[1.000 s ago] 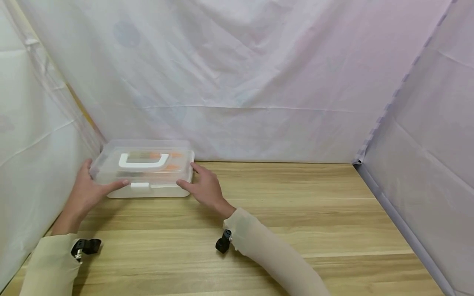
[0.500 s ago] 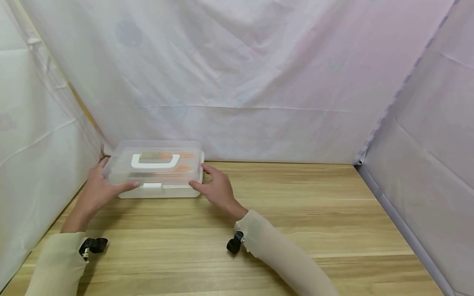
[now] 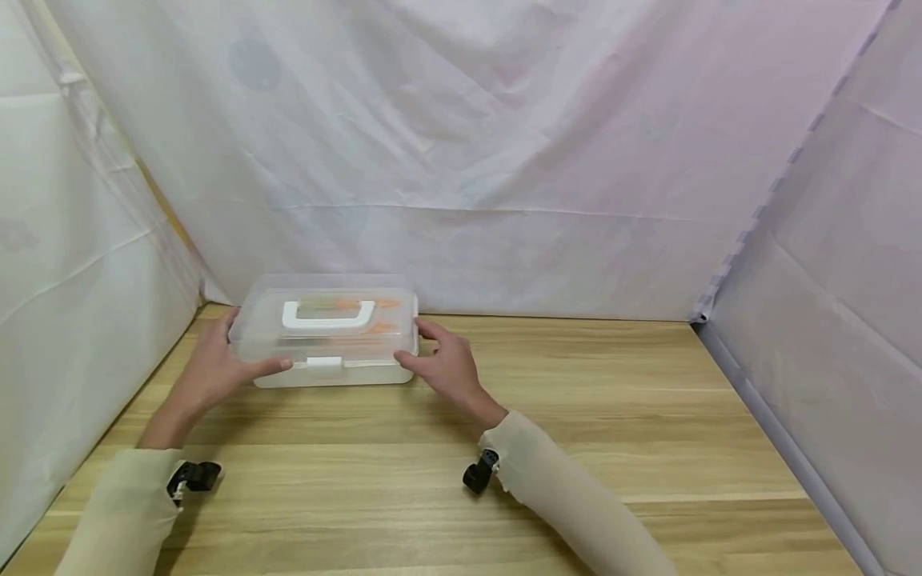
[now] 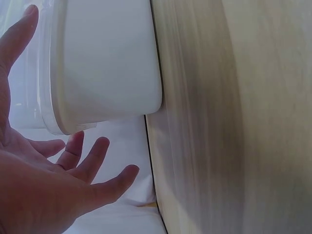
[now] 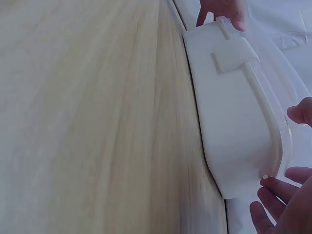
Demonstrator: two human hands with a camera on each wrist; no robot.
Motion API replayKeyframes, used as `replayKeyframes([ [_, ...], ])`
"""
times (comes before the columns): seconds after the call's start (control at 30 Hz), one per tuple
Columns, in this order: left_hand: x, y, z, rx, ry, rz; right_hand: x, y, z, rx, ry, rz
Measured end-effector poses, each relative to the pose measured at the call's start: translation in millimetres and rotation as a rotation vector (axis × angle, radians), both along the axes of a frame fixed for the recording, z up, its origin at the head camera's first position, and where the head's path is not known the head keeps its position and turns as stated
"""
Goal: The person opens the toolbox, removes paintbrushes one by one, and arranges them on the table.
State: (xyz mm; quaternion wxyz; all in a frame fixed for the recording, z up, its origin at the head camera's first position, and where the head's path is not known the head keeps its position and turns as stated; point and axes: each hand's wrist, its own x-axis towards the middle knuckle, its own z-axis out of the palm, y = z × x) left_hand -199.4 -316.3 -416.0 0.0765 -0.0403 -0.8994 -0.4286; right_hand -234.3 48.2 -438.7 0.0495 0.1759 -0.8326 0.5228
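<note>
A clear plastic storage box (image 3: 327, 352), with a white carrying handle (image 3: 327, 322) on its lid and a white front latch (image 3: 325, 362), sits on the wooden table near the back curtain. Blurred orange shapes (image 3: 382, 327) show through its shut lid. My left hand (image 3: 216, 368) is at the box's left end, thumb lying along the front edge, fingers spread by the side; in the left wrist view the fingertips meet the rim. My right hand (image 3: 450, 368) touches the right end, thumb at the front corner and fingers along the side, loosely extended in the right wrist view.
White curtains (image 3: 504, 144) stand behind the table and on both sides. The wooden table (image 3: 576, 400) stretches to the right and front of the box. Black wrist cameras (image 3: 481, 470) hang at both sleeves.
The box has slid right along the back of the table, away from the left curtain. Both hands have moved right with it, keeping their places at its ends.
</note>
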Motion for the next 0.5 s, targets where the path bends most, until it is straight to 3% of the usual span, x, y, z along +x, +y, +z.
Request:
replayKeyframes([
  [0.23,-1.0,11,-0.7,-0.067,-0.030,0.011,0.7,17,-2.2,-0.024,-0.008,0.000],
  [0.5,-1.4,25,-0.9,-0.078,-0.040,-0.010,2.5,37,-2.2,-0.008,0.010,0.000],
])
